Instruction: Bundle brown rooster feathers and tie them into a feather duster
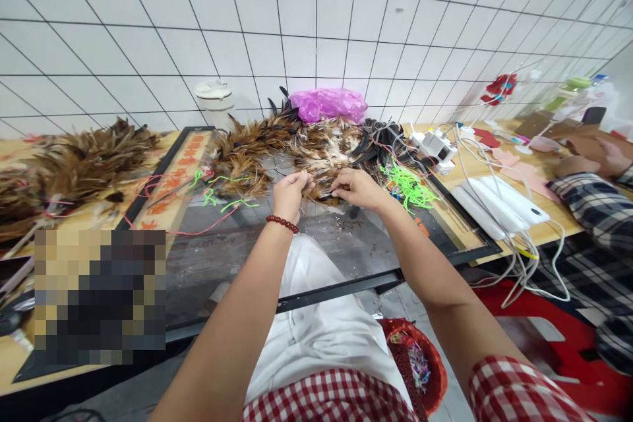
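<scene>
My left hand (291, 194), with a red bead bracelet (282, 223) at the wrist, is closed in a pinch over the glass tabletop (222, 270). Whatever lies between its fingertips is too small to make out. Facing it, my right hand (357, 187) pinches a brown feather at the near edge of a loose feather pile (321, 155). Brown feather trim (252, 142) curves behind and to the left of my left hand. Dark feathers (376, 138) lie behind my right hand, with bright green strings (408, 186) beside it.
A pink plastic bag (329, 104) and a white lidded container (215, 102) stand by the tiled wall. More feather trim (89, 155) lies left. Chargers (438, 148), cables and white power banks (499, 204) sit right, near a co-worker's plaid sleeve (593, 201). A red basket (438, 369) is below.
</scene>
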`<state>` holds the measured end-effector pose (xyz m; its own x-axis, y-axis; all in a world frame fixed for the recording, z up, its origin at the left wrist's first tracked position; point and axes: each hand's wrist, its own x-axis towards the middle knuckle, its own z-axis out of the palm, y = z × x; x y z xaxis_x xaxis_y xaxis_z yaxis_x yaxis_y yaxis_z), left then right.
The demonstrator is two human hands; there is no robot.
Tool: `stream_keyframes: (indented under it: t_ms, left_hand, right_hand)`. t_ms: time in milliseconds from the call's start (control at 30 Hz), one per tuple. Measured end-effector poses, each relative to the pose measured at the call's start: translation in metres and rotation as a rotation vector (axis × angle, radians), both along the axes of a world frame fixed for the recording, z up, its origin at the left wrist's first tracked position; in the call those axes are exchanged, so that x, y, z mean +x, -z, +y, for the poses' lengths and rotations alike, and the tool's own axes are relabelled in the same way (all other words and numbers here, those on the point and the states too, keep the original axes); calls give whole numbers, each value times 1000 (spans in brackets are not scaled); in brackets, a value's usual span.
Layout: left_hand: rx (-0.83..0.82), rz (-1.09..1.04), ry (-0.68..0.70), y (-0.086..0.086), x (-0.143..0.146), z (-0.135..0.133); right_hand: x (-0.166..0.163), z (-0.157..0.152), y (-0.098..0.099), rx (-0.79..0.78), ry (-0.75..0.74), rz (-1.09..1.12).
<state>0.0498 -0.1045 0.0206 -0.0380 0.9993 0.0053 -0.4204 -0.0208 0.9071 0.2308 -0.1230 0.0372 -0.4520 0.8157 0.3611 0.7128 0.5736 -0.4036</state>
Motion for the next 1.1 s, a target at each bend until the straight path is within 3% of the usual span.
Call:
stream_keyframes:
  t_ms: [167, 400, 833, 967, 1100]
  left_hand:
    - [-2, -23, -20, 1, -1, 0]
    - [-7, -22, -53, -1, -1, 1]
    - [-6, -40, -72, -2, -2, 1]
    - [-4, -30, -70, -3, -1, 0]
    - [0, -42, -74, -4, -1, 0]
  right_hand:
    - [-2, 0, 3, 46, 15, -143]
    - [1, 0, 0, 71, 129, 64]
    - [3, 10, 14, -40, 202, 11]
    - [1, 10, 17, -47, 185, -81]
    - [1, 10, 16, 4, 213, -31]
